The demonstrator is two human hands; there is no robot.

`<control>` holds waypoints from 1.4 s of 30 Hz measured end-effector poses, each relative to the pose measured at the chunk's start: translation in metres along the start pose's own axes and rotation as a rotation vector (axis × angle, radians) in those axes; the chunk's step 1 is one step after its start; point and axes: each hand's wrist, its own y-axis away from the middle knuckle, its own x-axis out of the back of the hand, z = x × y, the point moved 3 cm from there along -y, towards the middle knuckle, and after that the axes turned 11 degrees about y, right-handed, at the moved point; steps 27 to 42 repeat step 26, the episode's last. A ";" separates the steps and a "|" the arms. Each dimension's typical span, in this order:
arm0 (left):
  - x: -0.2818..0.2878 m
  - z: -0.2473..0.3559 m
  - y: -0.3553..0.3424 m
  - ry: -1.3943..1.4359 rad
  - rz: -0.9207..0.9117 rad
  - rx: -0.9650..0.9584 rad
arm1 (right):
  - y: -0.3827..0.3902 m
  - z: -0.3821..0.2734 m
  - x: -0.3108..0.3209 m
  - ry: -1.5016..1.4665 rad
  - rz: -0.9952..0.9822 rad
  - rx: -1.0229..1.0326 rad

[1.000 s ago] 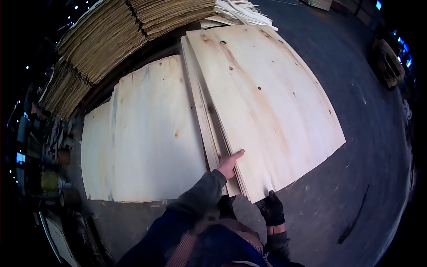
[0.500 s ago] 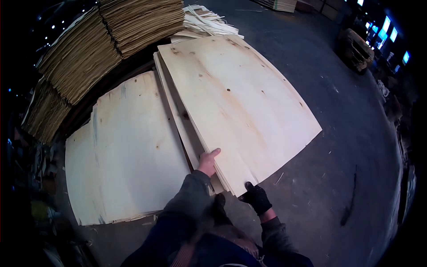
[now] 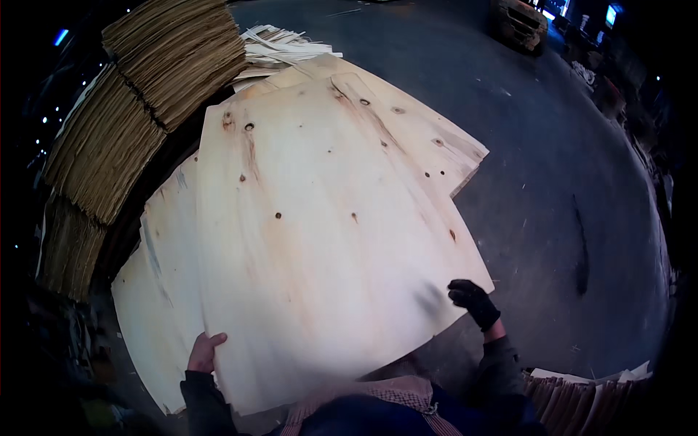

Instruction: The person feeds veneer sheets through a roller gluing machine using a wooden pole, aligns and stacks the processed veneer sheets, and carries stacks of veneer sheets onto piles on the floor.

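Observation:
A large pale wood veneer sheet, marked with dark knots and brown streaks, spreads across the middle. My bare left hand is closed on its left edge near the close corner, thumb on top and fingers hidden beneath. My right hand, in a black glove, is over the sheet's near right corner. Its fingers are bent loosely to the left, not closed on the edge, and a dark shadow falls on the wood beside them. Under this sheet, other veneer sheets show at the left, and more veneer sticks out at the far right.
Tall stacks of brown veneer stand along the left. White veneer strips lie in a pile at the back. Another veneer stack is at the near right. A dark, bulky machine stands far back on the grey floor.
The sheet in my left hand has swung left and nearer, covering much of the left sheets. My right hand has come off the near corner and moved right. The view has turned right.

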 end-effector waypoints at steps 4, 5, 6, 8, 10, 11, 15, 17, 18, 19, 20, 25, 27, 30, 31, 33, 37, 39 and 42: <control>0.038 0.008 0.053 -0.087 0.140 0.053 | -0.078 0.053 0.058 0.551 0.502 -0.021; 0.039 0.004 0.061 -0.095 0.167 0.046 | -0.106 0.067 0.065 0.533 0.450 -0.055; 0.036 0.005 0.071 -0.107 0.223 0.053 | -0.123 0.077 0.068 0.503 0.418 -0.009; 0.027 0.010 0.075 -0.107 0.292 0.045 | -0.172 0.091 0.063 0.301 0.184 -0.275; 0.016 0.009 0.083 -0.095 0.363 0.030 | -0.199 0.101 0.069 0.457 -0.074 -0.290; 0.011 0.009 0.084 -0.094 0.412 0.044 | -0.209 0.104 0.069 0.401 -0.192 -0.278; -0.023 0.011 0.091 -0.109 0.414 -0.005 | -0.244 0.113 0.071 0.276 -0.363 -0.324; -0.042 0.017 0.099 -0.140 0.494 -0.017 | -0.241 0.105 0.081 0.401 -0.336 -0.312; -0.054 0.018 0.102 -0.133 0.468 -0.075 | -0.238 0.099 0.081 0.407 -0.343 -0.307; -0.058 0.011 0.099 -0.158 0.617 -0.056 | -0.235 0.094 0.078 0.051 -0.369 -0.321; -0.065 0.011 0.103 -0.153 0.621 -0.060 | -0.228 0.086 0.078 -0.276 -0.353 -0.377; -0.086 0.005 0.116 -0.216 0.433 -0.054 | -0.204 0.041 0.095 -0.073 -0.406 -0.070; -0.083 -0.001 0.114 -0.252 0.371 -0.081 | -0.202 0.034 0.098 0.109 -0.385 0.013; -0.083 -0.001 0.114 -0.252 0.371 -0.081 | -0.202 0.034 0.098 0.109 -0.385 0.013; -0.083 -0.001 0.114 -0.252 0.371 -0.081 | -0.202 0.034 0.098 0.109 -0.385 0.013; -0.083 -0.001 0.114 -0.252 0.371 -0.081 | -0.202 0.034 0.098 0.109 -0.385 0.013; -0.083 -0.001 0.114 -0.252 0.371 -0.081 | -0.202 0.034 0.098 0.109 -0.385 0.013; -0.083 -0.001 0.114 -0.252 0.371 -0.081 | -0.202 0.034 0.098 0.109 -0.385 0.013; -0.083 -0.001 0.114 -0.252 0.371 -0.081 | -0.202 0.034 0.098 0.109 -0.385 0.013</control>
